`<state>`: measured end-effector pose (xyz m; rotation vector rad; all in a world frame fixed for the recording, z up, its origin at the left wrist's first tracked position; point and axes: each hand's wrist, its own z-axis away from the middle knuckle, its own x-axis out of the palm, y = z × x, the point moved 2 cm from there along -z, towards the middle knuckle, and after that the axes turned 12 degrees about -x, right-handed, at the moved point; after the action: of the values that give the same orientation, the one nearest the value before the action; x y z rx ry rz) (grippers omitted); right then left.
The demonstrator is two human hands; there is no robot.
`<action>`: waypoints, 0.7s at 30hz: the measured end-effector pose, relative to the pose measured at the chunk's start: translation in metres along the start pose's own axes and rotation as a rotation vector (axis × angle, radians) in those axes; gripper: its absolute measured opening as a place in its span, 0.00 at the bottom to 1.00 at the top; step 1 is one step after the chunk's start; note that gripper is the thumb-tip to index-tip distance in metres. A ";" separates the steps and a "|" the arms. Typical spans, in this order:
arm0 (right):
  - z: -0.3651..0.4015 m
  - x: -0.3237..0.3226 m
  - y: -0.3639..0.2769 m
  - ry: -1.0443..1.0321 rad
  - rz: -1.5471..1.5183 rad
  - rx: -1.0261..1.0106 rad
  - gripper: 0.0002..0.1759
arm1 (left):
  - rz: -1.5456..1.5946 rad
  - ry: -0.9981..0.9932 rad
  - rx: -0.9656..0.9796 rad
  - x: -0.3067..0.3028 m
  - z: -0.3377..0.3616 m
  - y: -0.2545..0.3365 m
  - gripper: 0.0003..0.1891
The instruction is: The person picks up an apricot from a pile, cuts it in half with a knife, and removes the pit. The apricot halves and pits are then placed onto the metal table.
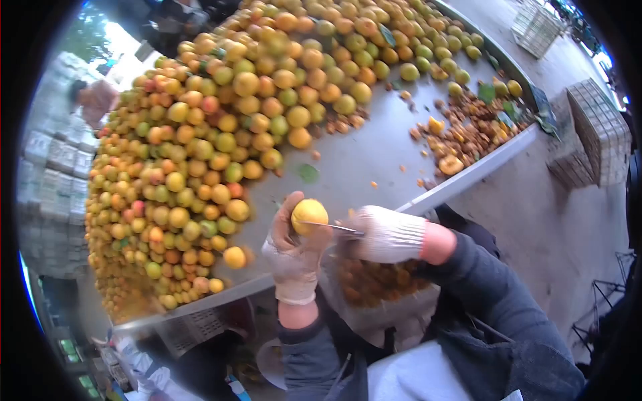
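Observation:
My left hand (pixel 294 250), in a soiled glove, is closed around a yellow apricot (pixel 309 215) just over the near edge of the metal table (pixel 354 170). A white knit glove covers my right hand (pixel 388 234), whose fingers are wrapped round a knife. The thin knife blade (pixel 334 227) points left and lies against the lower side of the apricot. Below my hands, a container of dark orange apricot pieces (pixel 381 281) sits near my lap, partly hidden by my right arm.
A large heap of apricots (pixel 200 147) covers the table's left and back. Brown pits and scraps (pixel 468 130) lie in the right corner, by the raised table rim (pixel 468 170). Crates (pixel 598 130) stand on the floor at right; stacked crates (pixel 57 160) line the left.

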<state>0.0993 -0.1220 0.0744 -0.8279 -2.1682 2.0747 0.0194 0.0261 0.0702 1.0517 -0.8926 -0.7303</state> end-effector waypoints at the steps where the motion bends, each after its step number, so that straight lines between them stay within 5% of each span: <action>1: 0.005 -0.009 -0.004 0.058 -0.113 0.043 0.08 | 0.134 0.013 0.049 -0.010 -0.005 0.002 0.33; 3: 0.013 -0.029 -0.008 0.327 -0.131 0.149 0.08 | 0.379 -0.031 -0.062 -0.028 -0.014 -0.006 0.33; 4: 0.012 -0.036 -0.026 0.457 -0.297 0.381 0.08 | -0.055 0.084 0.047 -0.017 -0.008 -0.003 0.31; 5: 0.009 -0.037 -0.031 0.466 -0.299 0.374 0.11 | -0.139 0.026 0.114 -0.010 -0.009 -0.012 0.30; 6: 0.004 -0.029 -0.027 0.495 -0.302 0.281 0.14 | -0.718 0.068 0.342 -0.003 -0.006 -0.007 0.33; 8: 0.000 -0.021 -0.022 0.470 -0.251 0.171 0.19 | -0.875 0.005 0.519 0.011 -0.008 -0.009 0.36; 13: 0.002 -0.022 -0.021 0.383 -0.444 0.200 0.26 | -0.785 0.019 0.507 0.029 0.007 0.008 0.31; 21: 0.003 -0.021 -0.033 0.451 -0.574 0.218 0.20 | -0.782 0.053 0.689 0.034 0.007 0.007 0.19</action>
<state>0.1043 -0.1321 0.1117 -0.5025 -1.6512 1.6086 0.0291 -0.0038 0.0871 2.0836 -0.6797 -1.0537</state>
